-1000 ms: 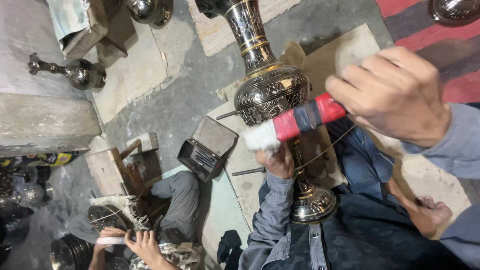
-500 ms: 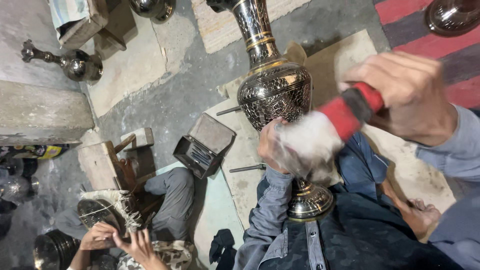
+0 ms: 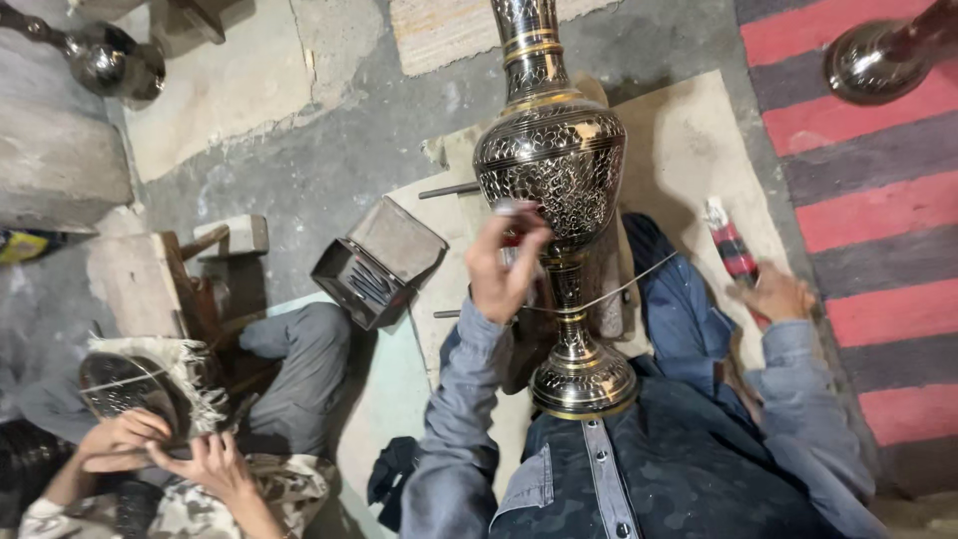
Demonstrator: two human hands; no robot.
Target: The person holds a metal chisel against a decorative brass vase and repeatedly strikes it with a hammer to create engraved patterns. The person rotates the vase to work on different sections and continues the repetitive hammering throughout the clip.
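A tall engraved metal vase point(image 3: 559, 170) stands upright, its round foot point(image 3: 584, 379) resting on my lap. My left hand point(image 3: 504, 265) is raised beside the vase's belly, fingers closed on a small metal tool whose silvery tip point(image 3: 509, 208) touches the engraved surface. Off to the right and apart from the vase, my right hand point(image 3: 773, 294) grips a red-wrapped tool point(image 3: 728, 245) with a whitish end. A thin wire point(image 3: 619, 289) runs across behind the vase's stem.
An open metal box point(image 3: 379, 262) with tools lies left of the vase. At the lower left a co-worker's hands point(image 3: 150, 449) work on a round fringed metal piece point(image 3: 130, 384). A wooden block point(image 3: 130, 279), shiny vase parts point(image 3: 110, 60) point(image 3: 878, 60) and a red striped rug point(image 3: 878, 200) surround us.
My right hand has swung the red-wrapped tool away from the vase's belly, down and to the right. My left hand has risen to the belly with a small tool.
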